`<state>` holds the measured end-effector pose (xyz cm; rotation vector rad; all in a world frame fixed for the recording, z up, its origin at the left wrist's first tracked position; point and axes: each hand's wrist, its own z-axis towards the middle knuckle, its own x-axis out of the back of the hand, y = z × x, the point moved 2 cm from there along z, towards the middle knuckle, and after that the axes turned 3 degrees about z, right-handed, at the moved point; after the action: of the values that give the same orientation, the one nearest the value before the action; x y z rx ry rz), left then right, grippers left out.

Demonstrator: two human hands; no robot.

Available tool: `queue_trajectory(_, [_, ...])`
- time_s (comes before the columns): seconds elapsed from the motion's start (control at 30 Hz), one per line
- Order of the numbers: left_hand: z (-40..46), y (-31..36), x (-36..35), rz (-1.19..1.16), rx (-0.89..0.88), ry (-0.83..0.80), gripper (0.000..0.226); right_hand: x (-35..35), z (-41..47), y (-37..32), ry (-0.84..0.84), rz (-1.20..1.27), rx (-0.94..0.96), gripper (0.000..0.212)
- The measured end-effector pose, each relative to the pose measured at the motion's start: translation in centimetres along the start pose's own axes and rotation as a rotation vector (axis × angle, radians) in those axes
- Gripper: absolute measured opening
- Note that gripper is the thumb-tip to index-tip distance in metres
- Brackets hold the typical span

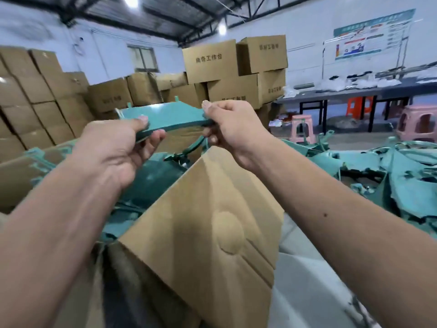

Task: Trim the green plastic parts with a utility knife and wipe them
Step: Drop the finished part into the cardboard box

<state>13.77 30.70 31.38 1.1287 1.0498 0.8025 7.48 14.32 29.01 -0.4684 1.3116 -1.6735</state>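
Left hand (118, 147) and right hand (233, 129) hold green part (172, 114) raised.

A flat plastic part (175, 116) is held up between both hands, left hand (115, 147) at its left end, right hand (233, 127) at its right end. An open carton (208, 228) sits below. Stacked boxes (210, 60) stand behind; more parts (387, 171) lie heaped to the right.

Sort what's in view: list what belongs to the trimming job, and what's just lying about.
Job: green part, gripped by left hand and right hand; green offcuts.

Lying about: cardboard boxes, pink stools, orange stool, table, wall poster.
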Motion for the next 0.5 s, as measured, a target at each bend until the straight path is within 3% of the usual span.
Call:
queue_trajectory(0.07, [1.3, -0.5, 1.4, -0.089, 0.106, 0.054, 0.013, -1.9, 1.1, 0.6, -0.036, -0.122, 0.019, 0.027])
queue_trajectory(0.17, [1.7, -1.3, 2.7, -0.126, 0.284, 0.105, 0.035, -3.0, 1.8, 2.3, -0.092, -0.713, 0.095, 0.022])
queue_trajectory(0.23, [1.7, -1.4, 2.5, -0.079, 0.328, 0.12, 0.052, -3.0, 1.7, 2.8, -0.064, -0.888, 0.171, 0.015])
queue_trajectory(0.43, [0.0, -1.0, -1.7, 0.029, 0.3, 0.143, 0.06, -2.4, 0.5, 2.9, -0.089, -0.969, 0.307, 0.015])
queue_trajectory(0.5, [-1.2, -0.6, -3.4, 0.059, 0.237, 0.134, 0.039, -1.6, 0.0, 3.0, -0.076, -0.801, 0.341, 0.012])
